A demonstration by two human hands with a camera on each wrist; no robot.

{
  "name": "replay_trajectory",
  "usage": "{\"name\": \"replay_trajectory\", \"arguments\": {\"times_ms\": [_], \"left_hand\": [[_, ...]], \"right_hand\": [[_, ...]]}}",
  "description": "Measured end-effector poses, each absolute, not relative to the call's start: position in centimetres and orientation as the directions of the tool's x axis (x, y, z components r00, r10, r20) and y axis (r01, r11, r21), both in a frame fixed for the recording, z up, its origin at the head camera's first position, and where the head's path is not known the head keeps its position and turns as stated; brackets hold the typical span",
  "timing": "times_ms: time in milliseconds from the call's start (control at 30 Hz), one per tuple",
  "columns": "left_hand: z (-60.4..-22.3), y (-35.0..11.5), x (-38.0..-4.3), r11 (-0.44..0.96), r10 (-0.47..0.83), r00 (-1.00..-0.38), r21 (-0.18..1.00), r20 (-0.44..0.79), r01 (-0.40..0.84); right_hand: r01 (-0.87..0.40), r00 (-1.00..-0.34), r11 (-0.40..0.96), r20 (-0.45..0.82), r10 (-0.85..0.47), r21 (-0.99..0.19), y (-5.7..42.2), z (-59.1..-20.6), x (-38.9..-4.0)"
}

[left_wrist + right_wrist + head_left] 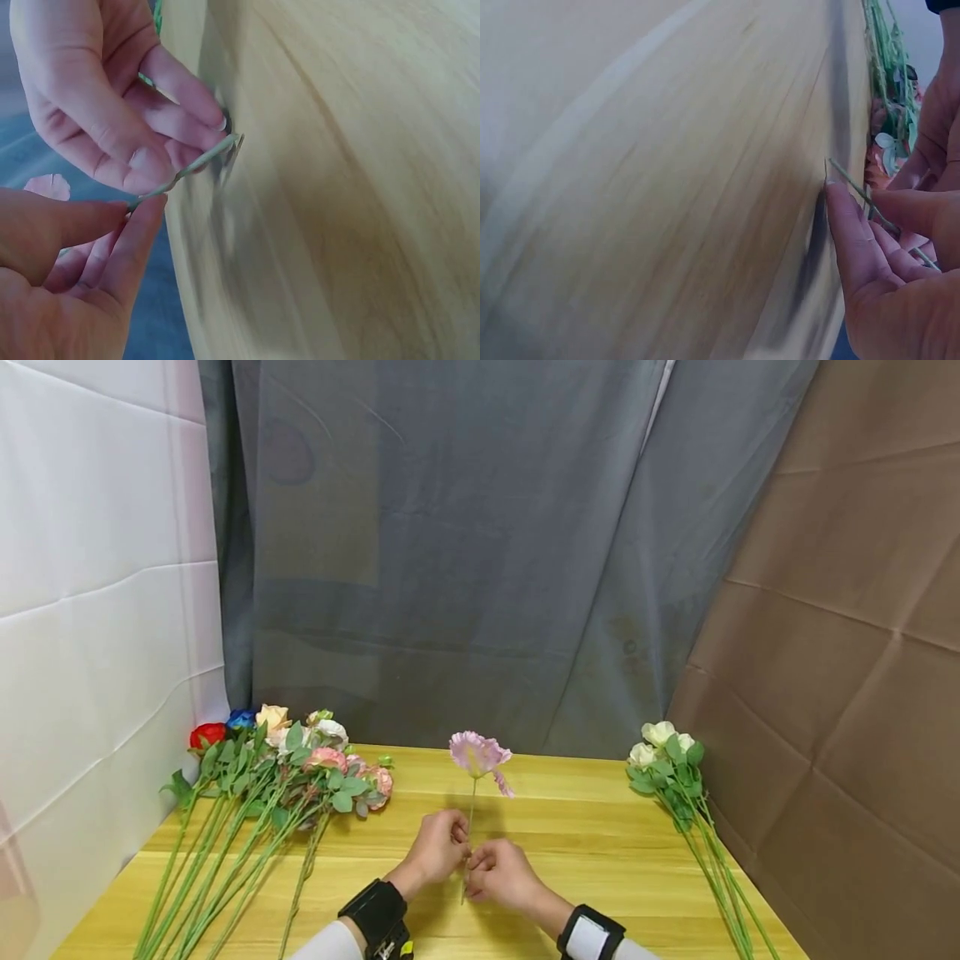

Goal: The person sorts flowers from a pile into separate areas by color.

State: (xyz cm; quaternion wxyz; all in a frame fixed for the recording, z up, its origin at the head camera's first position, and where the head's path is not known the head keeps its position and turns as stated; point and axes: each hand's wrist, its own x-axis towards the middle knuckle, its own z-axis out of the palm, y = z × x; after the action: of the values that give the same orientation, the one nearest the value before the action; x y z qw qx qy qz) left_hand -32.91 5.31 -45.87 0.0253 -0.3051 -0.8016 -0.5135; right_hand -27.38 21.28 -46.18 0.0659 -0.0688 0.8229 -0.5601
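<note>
A single pale pink-purple flower [477,753] with ruffled petals stands upright on a thin green stem over the middle of the table, one petal drooping to the right. My left hand [438,843] pinches the stem between thumb and fingertips. Just below it, my right hand [502,875] holds the lower stem with curled fingers. In the left wrist view, the stem [201,160] runs past both hands to its cut end, where a thin dark sliver shows beside it. The right wrist view shows the stem end [844,172] sticking out past the right fingertips.
At the left lies a bunch of mixed flowers [326,758], red, blue, peach, white and pink, with long green stems toward me. White roses [658,732] lie at the right. The wooden table [570,810] meets a grey curtain behind and cloth walls at both sides.
</note>
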Motion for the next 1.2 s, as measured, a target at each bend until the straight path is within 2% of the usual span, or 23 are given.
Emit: {"name": "replay_trajectory", "arguments": {"times_ms": [200, 500, 733, 1033, 1200], "left_hand": [[-45.7, 5.5, -32.6, 0.306, 0.448, -0.814, 0.793, 0.369, 0.528], [-45.5, 6.1, -32.3, 0.294, 0.439, -0.819, 0.803, 0.368, 0.518], [-45.8, 6.1, -32.4, 0.295, 0.479, -0.807, 0.803, 0.346, 0.519], [-45.8, 1.7, -33.0, 0.336, 0.579, -0.771, 0.784, 0.265, 0.522], [-45.3, -2.0, -33.3, 0.406, 0.542, -0.789, 0.733, 0.289, 0.546]], "right_hand": [[-0.021, -0.982, 0.338, -0.043, -0.182, -0.941, 21.3, -46.4, -27.5], [-0.061, -0.991, 0.361, 0.012, -0.136, -0.931, 21.5, -46.3, -27.7], [-0.135, -0.986, 0.452, 0.071, -0.154, -0.882, 22.1, -46.0, -27.5], [-0.234, -0.972, 0.638, 0.192, -0.136, -0.733, 26.2, -45.6, -28.3], [-0.166, -0.975, 0.704, 0.223, -0.011, -0.691, 30.3, -45.4, -29.1]]}}
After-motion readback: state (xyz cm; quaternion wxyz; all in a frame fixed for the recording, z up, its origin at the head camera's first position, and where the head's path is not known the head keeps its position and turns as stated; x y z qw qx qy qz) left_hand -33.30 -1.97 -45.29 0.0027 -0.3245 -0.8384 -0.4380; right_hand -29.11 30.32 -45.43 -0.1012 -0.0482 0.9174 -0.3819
